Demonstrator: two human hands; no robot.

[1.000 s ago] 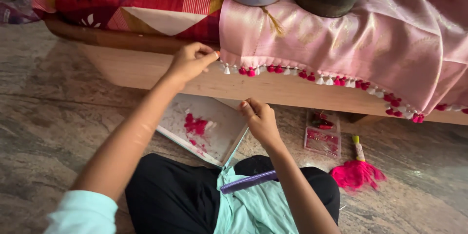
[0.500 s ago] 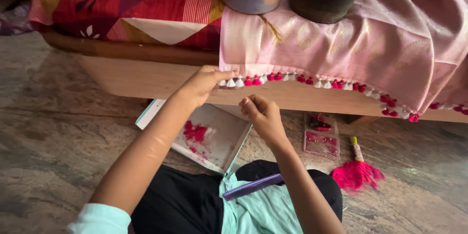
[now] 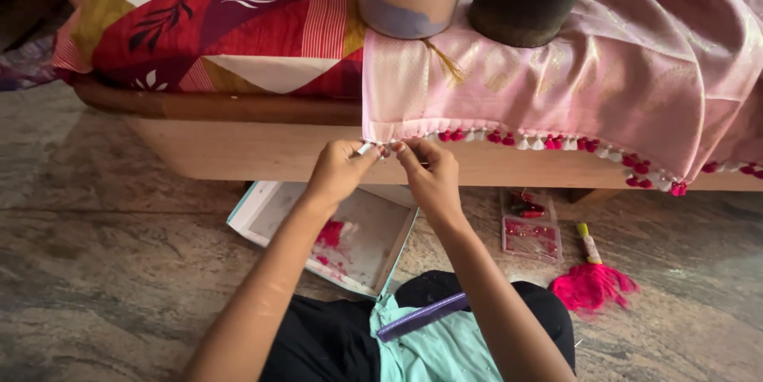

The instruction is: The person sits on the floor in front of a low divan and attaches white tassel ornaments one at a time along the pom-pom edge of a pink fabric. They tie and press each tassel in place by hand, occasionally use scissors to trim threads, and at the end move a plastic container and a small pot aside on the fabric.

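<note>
Hands meet at the fringed hem of the shiny pink woven cloth (image 3: 572,72) that hangs over the wooden bed edge (image 3: 262,147). Your left hand (image 3: 340,169) pinches a small white tassel (image 3: 366,147) at the hem's left corner; your right hand (image 3: 429,174) pinches the hem just beside it, fingertips almost touching. Below your wrists an open white cardboard box (image 3: 373,227) holding pink thread scraps lies on the stone floor (image 3: 119,271).

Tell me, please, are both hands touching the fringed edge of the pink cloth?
Touching: the head view shows the left hand and right hand pinching the pink cloth at its tasselled hem.
</note>
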